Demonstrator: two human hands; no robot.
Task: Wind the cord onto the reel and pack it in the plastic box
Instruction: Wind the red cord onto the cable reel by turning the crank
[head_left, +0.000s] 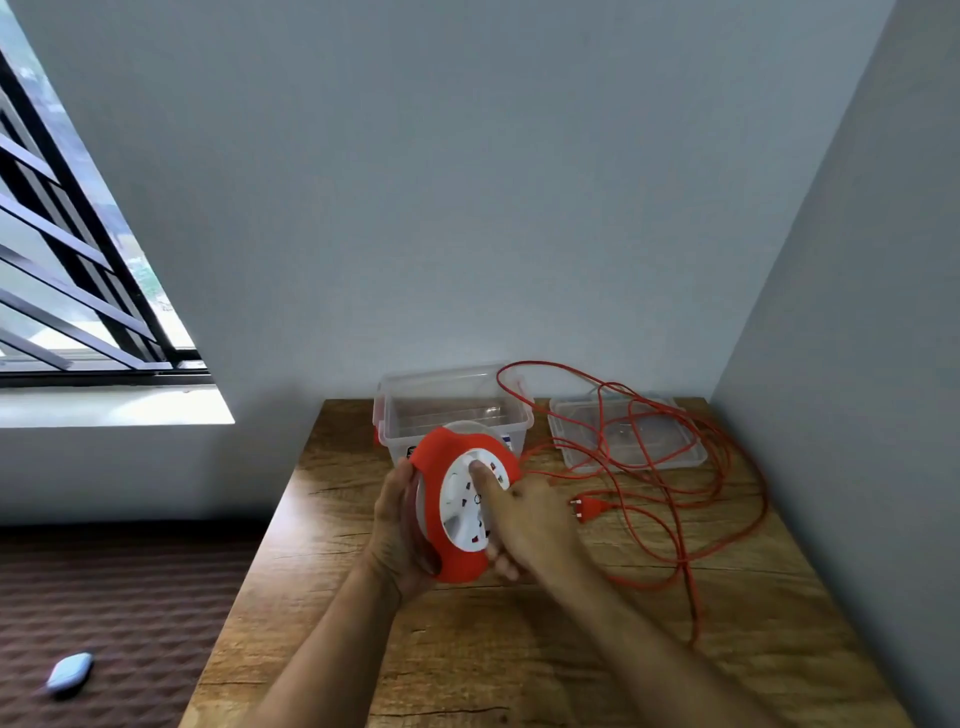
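Observation:
A red reel (457, 564) with a white socket face is held upright above the wooden table (467, 649). My left hand (397, 535) grips its back and left rim. My right hand (524, 519) lies on the white face, one finger pressed near its top and the others wrapped round the right rim. The red cord (675, 493) sprawls in loose loops over the right half of the table, and its plug (587, 508) rests just right of my right hand. The clear plastic box (452, 405) stands open behind the reel.
The box's clear lid (628, 436) lies flat at the back right under some cord loops. Grey walls close the table's back and right sides. Left of the table there is a brown patterned surface with a small light-blue object (70, 673), and a barred window.

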